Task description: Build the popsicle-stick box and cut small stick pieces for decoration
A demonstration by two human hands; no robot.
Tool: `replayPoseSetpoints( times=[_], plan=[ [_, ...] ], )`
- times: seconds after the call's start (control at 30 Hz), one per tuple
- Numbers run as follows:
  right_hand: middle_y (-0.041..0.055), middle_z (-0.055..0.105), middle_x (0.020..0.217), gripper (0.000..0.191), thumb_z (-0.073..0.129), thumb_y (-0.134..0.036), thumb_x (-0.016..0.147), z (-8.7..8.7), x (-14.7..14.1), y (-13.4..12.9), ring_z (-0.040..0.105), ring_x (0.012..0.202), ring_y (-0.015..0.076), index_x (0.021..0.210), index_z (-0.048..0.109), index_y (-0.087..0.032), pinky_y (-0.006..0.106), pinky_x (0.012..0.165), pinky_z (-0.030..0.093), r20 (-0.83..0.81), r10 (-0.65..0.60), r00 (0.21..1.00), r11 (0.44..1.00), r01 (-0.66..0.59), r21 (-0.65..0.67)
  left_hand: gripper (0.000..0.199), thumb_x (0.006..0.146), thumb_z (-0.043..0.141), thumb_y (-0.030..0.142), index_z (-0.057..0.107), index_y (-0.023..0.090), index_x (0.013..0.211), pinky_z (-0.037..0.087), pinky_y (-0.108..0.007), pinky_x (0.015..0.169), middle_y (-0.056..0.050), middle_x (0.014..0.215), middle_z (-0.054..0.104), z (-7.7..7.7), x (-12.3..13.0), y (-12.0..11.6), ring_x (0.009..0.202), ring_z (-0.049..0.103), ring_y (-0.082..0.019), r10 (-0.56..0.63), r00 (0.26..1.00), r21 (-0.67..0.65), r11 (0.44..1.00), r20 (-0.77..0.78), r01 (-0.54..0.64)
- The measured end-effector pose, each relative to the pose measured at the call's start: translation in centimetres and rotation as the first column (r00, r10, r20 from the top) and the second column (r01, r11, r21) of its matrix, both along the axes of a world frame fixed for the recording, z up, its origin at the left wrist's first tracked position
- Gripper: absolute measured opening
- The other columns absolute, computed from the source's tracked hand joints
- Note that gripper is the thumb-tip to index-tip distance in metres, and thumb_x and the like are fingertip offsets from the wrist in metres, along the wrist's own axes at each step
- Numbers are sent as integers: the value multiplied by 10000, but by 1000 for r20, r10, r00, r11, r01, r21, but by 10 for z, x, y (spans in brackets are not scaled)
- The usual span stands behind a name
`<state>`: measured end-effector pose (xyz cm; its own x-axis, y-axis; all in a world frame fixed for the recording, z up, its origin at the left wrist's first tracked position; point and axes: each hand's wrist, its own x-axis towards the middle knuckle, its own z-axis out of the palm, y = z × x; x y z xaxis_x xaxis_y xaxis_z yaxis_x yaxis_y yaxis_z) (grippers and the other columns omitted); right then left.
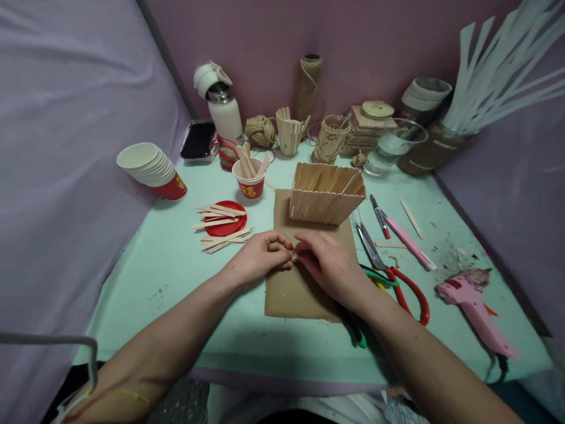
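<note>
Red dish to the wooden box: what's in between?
Bare green cloth, then the left strip of the cardboard, which runs under the box. Head view shows it. A thin stick lies just beyond that stretch.

Glue gun [477,315]: pink | lid [241,226]: red | tablecloth [176,318]: pale green | paper cup [251,187]: red, gold character
</note>
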<state>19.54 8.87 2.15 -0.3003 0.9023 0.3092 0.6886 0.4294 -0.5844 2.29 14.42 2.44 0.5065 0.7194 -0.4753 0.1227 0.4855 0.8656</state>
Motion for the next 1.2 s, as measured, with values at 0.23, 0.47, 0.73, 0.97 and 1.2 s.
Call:
replayPoseSetpoints(
  times=[0.23, 0.47, 0.73, 0.97, 1.2],
  plan=[
    [69, 666, 934, 183, 528, -181, 923, 2, 2, 0, 606, 907, 211, 1105, 551, -194, 345, 769, 501, -53, 13, 998, 1000, -13, 12, 151, 696, 727, 184, 600, 125, 755, 459, -218, 586, -40, 670, 688, 5, -1, -1, 567, 596, -82, 33, 995, -30, 999, 92, -30],
    [46, 679, 864, 55, 553, -184, 909, 0, 3, -1, 617, 808, 181, 921, 602, -204, 301, 733, 488, -182, -81, 980, 996, 84, 10, 165, 697, 738, 165, 681, 93, 834, 509, -201, 687, -77, 789, 722, 8, -2, 0, 654, 646, -79, 84, 986, -210, 976, 145, -53],
    [-3, 708, 789, 182, 608, -264, 856, -4, 1, 0, 664, 741, 157, 1017, 532, -225, 270, 691, 491, -479, -295, 827, 915, 101, -390, 88, 729, 705, 175, 690, 88, 730, 482, -178, 567, -64, 700, 701, 6, 2, -1, 558, 602, -69, 86, 994, -116, 990, 71, -78],
    [-4, 700, 731, 215, 614, -305, 824, -2, -1, 2, 633, 636, 147, 1000, 535, -211, 251, 567, 450, -493, -355, 795, 878, 102, -467, 72, 716, 703, 161, 694, 90, 723, 486, -186, 565, -71, 694, 705, 7, 4, -2, 557, 608, -77, 102, 994, -122, 988, 33, -98],
    [-9, 696, 725, 208, 610, -294, 823, -3, 0, 1, 638, 678, 150, 1000, 531, -217, 254, 601, 447, -500, -349, 793, 878, 90, -470, 85, 714, 705, 179, 702, 94, 717, 481, -192, 569, -71, 704, 706, 4, 4, -3, 561, 603, -76, 79, 997, -94, 993, 25, -76]
  ],
)
